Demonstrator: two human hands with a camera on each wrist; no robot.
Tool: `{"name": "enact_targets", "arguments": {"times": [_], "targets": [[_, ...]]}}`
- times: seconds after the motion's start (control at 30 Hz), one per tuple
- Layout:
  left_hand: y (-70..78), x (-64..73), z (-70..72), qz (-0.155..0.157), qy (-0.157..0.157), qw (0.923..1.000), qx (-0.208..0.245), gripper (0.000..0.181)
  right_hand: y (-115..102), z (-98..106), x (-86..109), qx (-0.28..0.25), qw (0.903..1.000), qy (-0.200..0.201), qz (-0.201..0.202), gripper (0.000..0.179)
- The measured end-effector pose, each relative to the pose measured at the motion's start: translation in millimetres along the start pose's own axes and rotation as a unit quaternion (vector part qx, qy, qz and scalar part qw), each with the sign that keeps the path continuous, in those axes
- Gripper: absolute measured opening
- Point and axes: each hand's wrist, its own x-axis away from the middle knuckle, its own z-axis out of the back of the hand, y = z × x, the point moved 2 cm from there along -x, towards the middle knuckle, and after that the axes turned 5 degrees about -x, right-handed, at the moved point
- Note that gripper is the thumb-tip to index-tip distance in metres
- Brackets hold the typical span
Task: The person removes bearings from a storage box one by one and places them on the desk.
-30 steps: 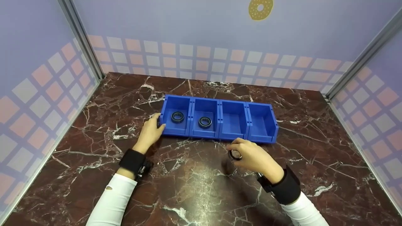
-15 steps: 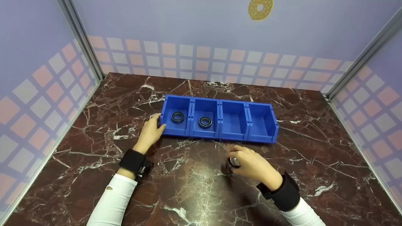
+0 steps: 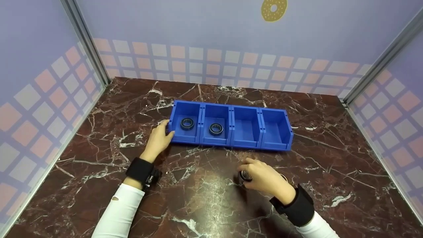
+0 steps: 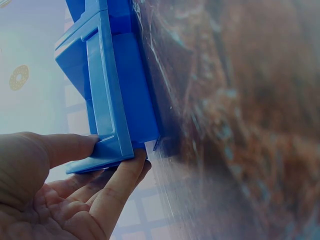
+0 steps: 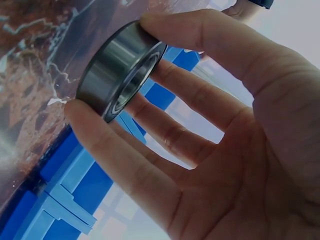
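In the head view, a row of joined blue storage bins (image 3: 246, 137) lies across the table. My left hand (image 3: 158, 140) grips the row's left end; in the left wrist view the thumb rests on the rim of the end bin (image 4: 107, 100), fingers curled beneath its edge. Pinched by my right hand (image 3: 266, 177) is a ball bearing (image 5: 117, 70), its shiny steel side showing in the right wrist view. It is in front of the bins, close over the tabletop. One bearing (image 3: 187, 123) lies flat in the leftmost bin, another bearing (image 3: 216, 129) in the bin beside it.
The dark red marble-patterned table (image 3: 198, 205) has walls behind it and at both sides. The two bins on the right hold nothing visible. A pale curved edge (image 3: 283, 178) peeks out beside my right wrist, mostly hidden.
My right hand has come back toward me and slightly left, carrying the bearing away from the bins' front edge and lower. The left hand and the bins have stayed in place.
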Motion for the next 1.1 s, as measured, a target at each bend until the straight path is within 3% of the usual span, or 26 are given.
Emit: {"name": "enact_targets", "arguments": {"times": [0.27,0.67,1.1], "targets": [[0.2,-0.5,-0.1,0.007,-0.005,1.0,-0.004,0.051,0,-6,1.5,-0.009,0.9997,-0.009,-0.022,0.041],[1.5,0.7,0.7,0.012,-0.017,0.9998,0.001,0.052,1,-13,2.9,-0.002,0.9999,-0.009,-0.011,0.04],[0.9,-0.7,0.7,0.01,-0.011,0.9999,0.007,0.052,2,-17,2.4,-0.006,0.9993,-0.023,-0.029,0.042]]}}
